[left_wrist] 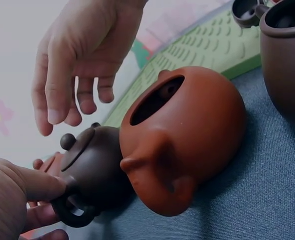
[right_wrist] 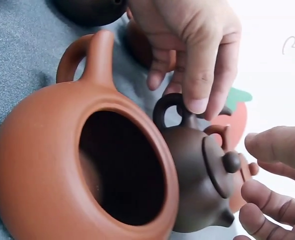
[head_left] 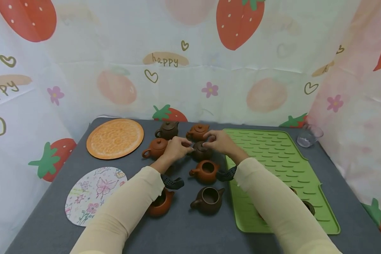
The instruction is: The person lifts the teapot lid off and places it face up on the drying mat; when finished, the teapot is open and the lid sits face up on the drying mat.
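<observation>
A dark brown teapot [head_left: 200, 152] with its lid [right_wrist: 217, 167] on stands between the two hands. My left hand [head_left: 176, 150] pinches its looped handle [left_wrist: 77, 217], as both wrist views show. On the other side, my right hand [right_wrist: 277, 190] hovers by the lid and spout with fingers loosely bent and apart, holding nothing. Just nearer to me sits a lidless reddish clay teapot [head_left: 206, 171], its round mouth uncovered. A lidded reddish teapot [head_left: 198, 132] stands behind the dark one, and another [head_left: 157, 147] is left of my left hand.
Other teapots stand nearby: a dark lidded one [head_left: 168, 130], a lidless reddish one [head_left: 160, 204] partly under the left sleeve, and a lidless dark one [head_left: 209, 201]. Right is a green mat [head_left: 263, 155] with small items; left, an orange round mat [head_left: 114, 139] and butterfly mat [head_left: 95, 197]. A glass [head_left: 308, 135] stands far right.
</observation>
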The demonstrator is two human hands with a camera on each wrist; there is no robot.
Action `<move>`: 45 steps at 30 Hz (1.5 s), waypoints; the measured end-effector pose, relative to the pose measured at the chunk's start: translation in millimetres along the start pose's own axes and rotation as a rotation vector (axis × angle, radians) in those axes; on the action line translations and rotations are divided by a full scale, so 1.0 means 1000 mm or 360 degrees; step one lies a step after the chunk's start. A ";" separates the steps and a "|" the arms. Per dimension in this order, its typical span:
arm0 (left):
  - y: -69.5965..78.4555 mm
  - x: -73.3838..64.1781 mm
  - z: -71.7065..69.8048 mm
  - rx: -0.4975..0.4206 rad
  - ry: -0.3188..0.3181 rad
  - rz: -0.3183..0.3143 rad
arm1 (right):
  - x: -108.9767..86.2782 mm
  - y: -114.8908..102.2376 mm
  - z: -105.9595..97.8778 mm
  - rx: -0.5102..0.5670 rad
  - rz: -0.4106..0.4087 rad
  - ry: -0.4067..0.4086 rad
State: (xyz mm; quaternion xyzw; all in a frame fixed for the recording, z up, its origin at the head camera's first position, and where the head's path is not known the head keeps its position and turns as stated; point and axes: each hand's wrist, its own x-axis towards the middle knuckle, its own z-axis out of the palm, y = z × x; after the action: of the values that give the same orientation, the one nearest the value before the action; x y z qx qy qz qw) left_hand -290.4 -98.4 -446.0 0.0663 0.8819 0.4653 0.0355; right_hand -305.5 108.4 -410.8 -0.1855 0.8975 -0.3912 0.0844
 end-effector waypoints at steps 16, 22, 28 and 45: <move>-0.003 0.000 0.008 0.0098 0.0036 0.0007 | 0.005 -0.001 0.018 -0.0206 0.0075 0.0055; -0.001 -0.001 0.008 0.0089 0.0046 0.0014 | 0.006 -0.003 0.021 -0.0308 0.0047 0.0093; -0.001 0.000 0.007 0.0101 0.0043 0.0035 | 0.006 -0.003 0.018 -0.0301 0.0041 0.0131; -0.001 0.001 0.008 0.0104 0.0035 0.0022 | -0.001 0.004 0.010 0.0860 0.0240 0.0116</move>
State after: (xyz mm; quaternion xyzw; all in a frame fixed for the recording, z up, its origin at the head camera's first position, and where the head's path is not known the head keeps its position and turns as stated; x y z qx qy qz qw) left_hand -290.6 -92.8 -451.5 0.0683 0.8966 0.4372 0.0203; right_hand -302.5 105.3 -420.5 -0.0747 0.7744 -0.6153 0.1273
